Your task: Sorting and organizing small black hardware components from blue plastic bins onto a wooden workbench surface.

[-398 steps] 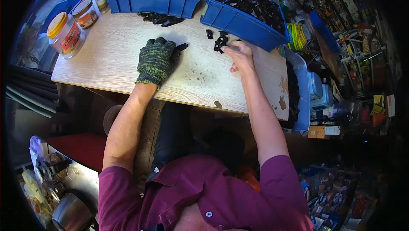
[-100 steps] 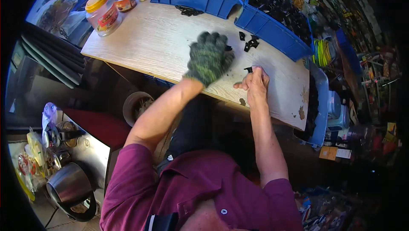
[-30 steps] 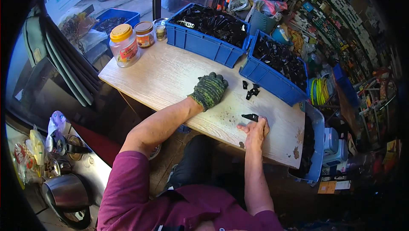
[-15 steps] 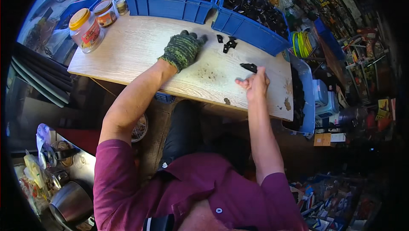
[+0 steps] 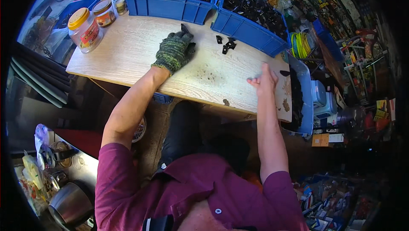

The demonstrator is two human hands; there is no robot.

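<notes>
My left hand (image 5: 174, 52) wears a green-and-black knitted glove and is closed over the far middle of the table. A small black part (image 5: 184, 28) juts out beyond its fingers. My bare right hand (image 5: 266, 80) is over the table's right side, fingers apart, holding nothing. Just beyond it, at the right table edge, is another dark flat part (image 5: 284, 73); whether it rests there or is in the air I cannot tell. Several small black parts (image 5: 226, 45) lie together between my hands, before the right blue crate.
Two blue crates (image 5: 166, 7) (image 5: 251, 28) full of black parts stand along the back of the wooden table (image 5: 128, 56). A lidded plastic jar (image 5: 85, 33) and smaller containers sit at the far left. A light-blue tub (image 5: 307, 103) with dark contents adjoins the right edge.
My right hand has moved right and let go of the black part, which is now at the table's right edge. My left hand has shifted slightly left, a black part now showing at its fingers.
</notes>
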